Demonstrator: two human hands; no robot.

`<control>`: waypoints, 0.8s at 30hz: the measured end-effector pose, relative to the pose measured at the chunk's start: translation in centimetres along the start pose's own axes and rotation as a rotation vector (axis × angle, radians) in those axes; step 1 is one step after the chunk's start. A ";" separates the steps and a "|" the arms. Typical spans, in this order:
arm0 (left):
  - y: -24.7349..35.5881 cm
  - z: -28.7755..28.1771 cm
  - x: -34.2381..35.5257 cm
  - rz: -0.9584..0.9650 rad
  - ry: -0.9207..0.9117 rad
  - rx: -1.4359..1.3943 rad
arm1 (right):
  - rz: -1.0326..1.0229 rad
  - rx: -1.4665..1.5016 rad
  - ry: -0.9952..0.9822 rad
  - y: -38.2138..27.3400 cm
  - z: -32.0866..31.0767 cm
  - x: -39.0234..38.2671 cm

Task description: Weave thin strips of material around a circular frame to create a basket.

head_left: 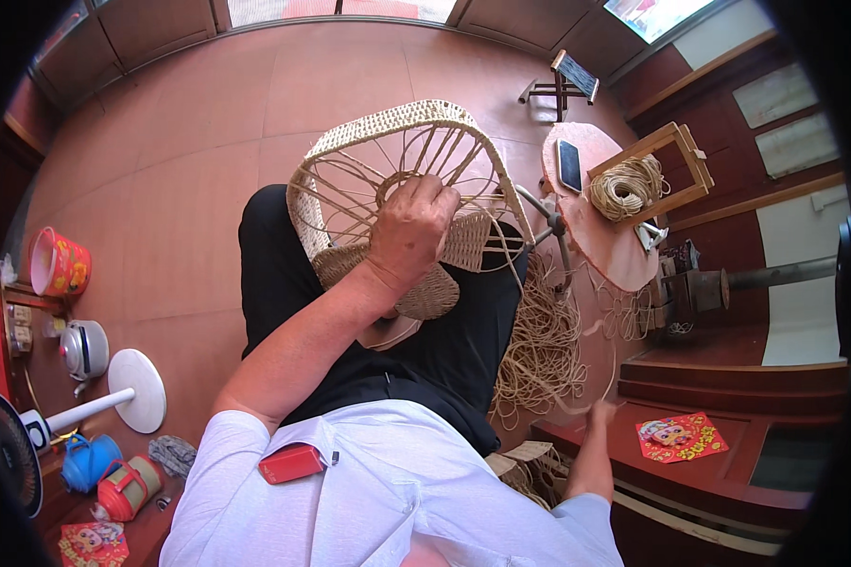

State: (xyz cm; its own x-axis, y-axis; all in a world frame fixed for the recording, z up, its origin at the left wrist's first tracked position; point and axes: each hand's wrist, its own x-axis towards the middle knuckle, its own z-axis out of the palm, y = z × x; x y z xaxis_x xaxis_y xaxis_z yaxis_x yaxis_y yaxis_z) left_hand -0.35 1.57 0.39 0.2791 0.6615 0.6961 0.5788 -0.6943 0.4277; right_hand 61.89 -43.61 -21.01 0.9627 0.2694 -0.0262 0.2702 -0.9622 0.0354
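Note:
A half-woven straw basket [397, 128] rests tilted on my lap, its bare spokes running out from a centre ring. My left hand [411, 231] grips that centre ring, fingers curled around it. My right hand [600, 413] is low at my right side, closed on a flat pale strand [607, 364] that leads up toward the basket. A loose heap of straw cord [544, 350] lies on the floor between the two hands.
To my right, a small round table [615, 255] carries a phone [569, 163] and a coil of cord [624, 184] in a wooden frame. A stool [563, 80] stands beyond. On the left are a red bucket [59, 263], a kettle [83, 350] and a white fan base [137, 389].

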 end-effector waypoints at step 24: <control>2.3 -1.3 1.4 -0.425 -0.578 -0.220 | -1.197 1.020 0.009 -50.0 -24.5 -35.9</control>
State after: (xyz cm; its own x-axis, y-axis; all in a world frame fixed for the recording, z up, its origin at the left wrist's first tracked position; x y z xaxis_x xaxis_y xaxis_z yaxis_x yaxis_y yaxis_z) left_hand 0.38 0.50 3.08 0.4588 0.8866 0.0579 0.5764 -0.3466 0.7400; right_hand 14.22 -4.21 2.61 0.2066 0.8624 0.4621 0.7257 0.1817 -0.6636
